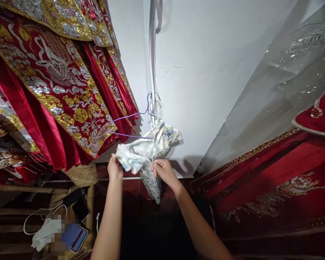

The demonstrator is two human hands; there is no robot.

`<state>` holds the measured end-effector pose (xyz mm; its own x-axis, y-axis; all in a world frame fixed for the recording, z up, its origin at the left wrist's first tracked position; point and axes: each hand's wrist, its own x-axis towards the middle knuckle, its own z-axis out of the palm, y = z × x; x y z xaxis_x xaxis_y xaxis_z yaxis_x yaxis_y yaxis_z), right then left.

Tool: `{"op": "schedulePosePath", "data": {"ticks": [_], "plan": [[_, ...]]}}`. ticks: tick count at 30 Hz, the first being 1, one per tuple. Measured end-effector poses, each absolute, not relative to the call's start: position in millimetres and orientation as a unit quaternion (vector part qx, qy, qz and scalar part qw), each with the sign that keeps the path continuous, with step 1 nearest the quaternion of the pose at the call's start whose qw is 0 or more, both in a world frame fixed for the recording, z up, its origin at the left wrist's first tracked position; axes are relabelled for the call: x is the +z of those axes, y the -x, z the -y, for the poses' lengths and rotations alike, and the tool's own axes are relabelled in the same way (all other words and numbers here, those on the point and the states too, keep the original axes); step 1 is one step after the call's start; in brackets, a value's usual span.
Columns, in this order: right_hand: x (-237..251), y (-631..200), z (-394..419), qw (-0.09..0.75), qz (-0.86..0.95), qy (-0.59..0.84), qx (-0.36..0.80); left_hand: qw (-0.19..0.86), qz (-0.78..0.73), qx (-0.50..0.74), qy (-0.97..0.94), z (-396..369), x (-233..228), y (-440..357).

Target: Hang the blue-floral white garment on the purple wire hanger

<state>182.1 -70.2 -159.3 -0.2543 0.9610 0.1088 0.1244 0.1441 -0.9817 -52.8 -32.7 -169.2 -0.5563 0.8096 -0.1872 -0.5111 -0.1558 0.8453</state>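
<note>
A pale floral-print garment (148, 151) hangs bunched on a purple wire hanger (130, 124) that hooks onto a vertical strip on the white wall. My left hand (115, 168) grips the garment's left lower edge. My right hand (162, 171) pinches the cloth near its middle, where a patterned end droops down. Both arms reach up from the bottom of the view.
Red garments with gold and silver embroidery (56, 79) hang close at the left. A clear plastic cover (281, 79) and more red embroidered cloth (273, 187) fill the right. Low at the left are a phone (79, 209), a white cable and a woven item (82, 175).
</note>
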Motion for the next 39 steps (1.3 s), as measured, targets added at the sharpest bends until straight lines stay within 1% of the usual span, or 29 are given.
{"op": "schedulePosePath", "data": {"ticks": [2,4,7,9,11,14,16,18,20,22,23,25,27,31,33,35,37,39], "plan": [[-179,-187,83,0.431,0.6,0.435,0.514,0.47,-0.469,0.729,-0.167,45,-188,28],[-197,-194,93,0.445,0.581,0.459,0.505,0.507,-0.441,0.712,-0.203,55,-189,6],[-205,-203,99,0.501,0.57,0.511,0.404,0.546,-0.383,0.672,-0.322,67,-165,-19],[-193,-204,98,0.524,0.585,0.501,0.365,0.522,-0.376,0.634,-0.429,75,-142,-32],[-173,-200,94,0.511,0.615,0.448,0.4,0.475,-0.383,0.594,-0.524,81,-122,-42],[-144,-192,88,0.432,0.665,0.358,0.493,0.402,-0.382,0.569,-0.607,85,-105,-47],[-128,-192,83,0.367,0.694,0.335,0.521,0.368,-0.381,0.567,-0.631,86,-103,-40],[-111,-197,75,0.323,0.72,0.331,0.517,0.39,-0.376,0.533,-0.65,88,-108,-28],[-93,-206,62,0.309,0.752,0.325,0.483,0.453,-0.364,0.459,-0.672,92,-119,-15],[-76,-213,44,0.337,0.773,0.332,0.422,0.489,-0.363,0.368,-0.703,98,-129,-3],[-71,-216,33,0.367,0.773,0.347,0.384,0.482,-0.374,0.333,-0.719,101,-132,2],[-68,-219,10,0.435,0.749,0.385,0.318,0.436,-0.411,0.293,-0.745,104,-134,14],[-79,-219,-11,0.479,0.715,0.409,0.303,0.374,-0.451,0.276,-0.762,103,-128,28],[-114,-226,-34,0.474,0.67,0.44,0.364,0.272,-0.512,0.18,-0.795,97,-110,59],[-122,-236,-35,0.481,0.661,0.452,0.358,0.236,-0.532,0.117,-0.805,93,-103,76],[-122,-247,-31,0.484,0.667,0.451,0.344,0.203,-0.552,0.079,-0.805,88,-98,91],[-114,-257,-25,0.477,0.68,0.442,0.34,0.157,-0.564,0.085,-0.806,79,-93,102],[-105,-262,-19,0.469,0.689,0.434,0.341,0.103,-0.555,0.131,-0.815,66,-87,106]]}}
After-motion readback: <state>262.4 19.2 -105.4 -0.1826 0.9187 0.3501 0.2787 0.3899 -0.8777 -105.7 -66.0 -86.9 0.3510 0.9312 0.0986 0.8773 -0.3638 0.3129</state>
